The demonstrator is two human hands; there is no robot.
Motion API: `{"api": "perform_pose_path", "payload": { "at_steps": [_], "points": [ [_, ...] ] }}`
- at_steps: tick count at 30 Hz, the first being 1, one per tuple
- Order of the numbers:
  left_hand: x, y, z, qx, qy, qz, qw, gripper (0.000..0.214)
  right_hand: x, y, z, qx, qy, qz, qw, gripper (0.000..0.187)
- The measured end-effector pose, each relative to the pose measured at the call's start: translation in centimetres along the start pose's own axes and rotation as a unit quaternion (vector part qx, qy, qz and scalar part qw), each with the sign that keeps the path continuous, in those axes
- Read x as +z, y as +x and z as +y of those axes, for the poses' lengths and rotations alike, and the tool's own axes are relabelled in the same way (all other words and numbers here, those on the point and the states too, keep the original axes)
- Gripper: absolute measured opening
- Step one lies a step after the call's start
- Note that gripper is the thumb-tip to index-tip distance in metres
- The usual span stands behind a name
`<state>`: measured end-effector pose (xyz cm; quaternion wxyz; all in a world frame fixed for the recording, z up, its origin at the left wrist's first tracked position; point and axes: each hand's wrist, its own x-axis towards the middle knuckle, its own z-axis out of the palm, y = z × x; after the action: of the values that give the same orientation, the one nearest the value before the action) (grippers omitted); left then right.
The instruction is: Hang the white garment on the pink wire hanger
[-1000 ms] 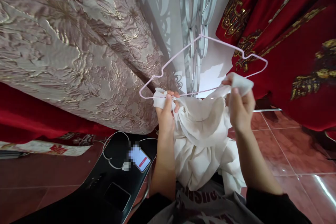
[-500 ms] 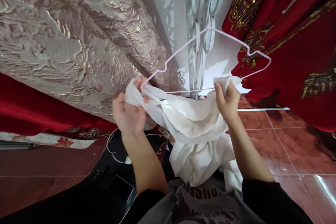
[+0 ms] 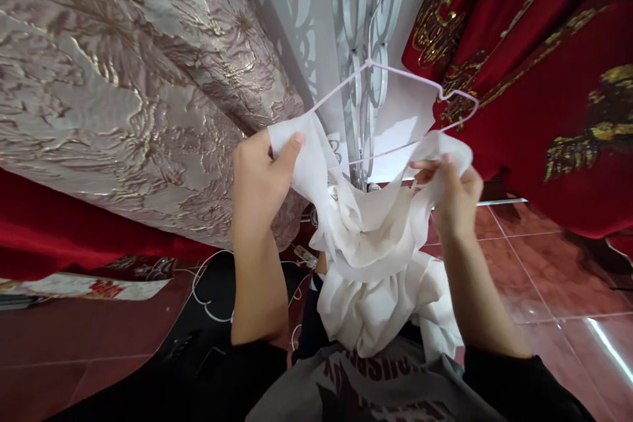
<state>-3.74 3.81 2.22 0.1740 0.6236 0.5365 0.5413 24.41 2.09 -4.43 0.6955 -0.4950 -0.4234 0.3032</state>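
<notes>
A pale pink clothes hanger (image 3: 403, 70) is held up before the white metal frame, its hook upward. White, sheer-edged cloth, seemingly a garment (image 3: 380, 306), spills over my lap and rises to both hands. My left hand (image 3: 262, 175) grips one upper part of the garment, thumb in front, and the cloth covers the hanger's left end. My right hand (image 3: 452, 194) pinches the opposite part below the hanger's right end, which stays bare. The hanger's lower bar passes behind the cloth.
Patterned pinkish-beige fabric (image 3: 148, 92) hangs on the left, red gold-trimmed fabric (image 3: 539, 92) on the right. A white metal frame (image 3: 349, 6) stands ahead. Beside my left arm, a black surface (image 3: 173, 343) carries a white cable (image 3: 198, 287). Red tiles (image 3: 524, 270) cover the floor.
My left hand has turned and lifted the cloth over the hanger's left end. The hanger has shifted left in view. My right hand has moved slightly right with its part of the cloth.
</notes>
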Motion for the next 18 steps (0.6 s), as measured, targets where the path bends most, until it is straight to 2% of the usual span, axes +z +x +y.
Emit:
{"api": "perform_pose_path", "payload": {
  "at_steps": [3, 5, 8, 10, 12, 16, 18],
  "points": [
    [-0.5, 0.1, -0.1, 0.000, -0.021, 0.018, 1.000, 0.027, -3.9, 3.9, -0.2, 0.034, 0.086, 0.079, 0.993, 0.021],
    [-0.8, 0.1, 0.1, 0.014, -0.022, 0.020, 0.999, 0.026, -6.2, 6.9, -0.7, 0.056, 0.104, 0.070, 0.991, 0.008],
    [-1.1, 0.2, 0.5, 0.041, -0.014, 0.016, 0.999, 0.030, -8.0, 10.8, -2.0, 0.097, 0.088, 0.042, 0.991, 0.019],
    [-1.2, 0.2, 0.6, 0.049, -0.017, 0.006, 0.999, 0.035, -7.7, 12.2, -3.2, 0.102, 0.061, -0.003, 0.993, 0.026],
    [-1.1, 0.2, 0.6, 0.051, -0.024, -0.001, 0.998, 0.039, -6.6, 12.5, -4.6, 0.075, 0.027, -0.057, 0.995, 0.028],
    [-0.6, 0.1, 0.4, 0.047, -0.028, -0.003, 0.998, 0.036, -3.9, 10.2, -7.3, 0.015, -0.043, -0.180, 0.983, 0.018],
    [-0.4, -0.1, 0.3, 0.048, -0.033, 0.001, 0.998, 0.032, -2.8, 8.6, -8.3, 0.000, -0.088, -0.209, 0.974, 0.015]
  ]
}}
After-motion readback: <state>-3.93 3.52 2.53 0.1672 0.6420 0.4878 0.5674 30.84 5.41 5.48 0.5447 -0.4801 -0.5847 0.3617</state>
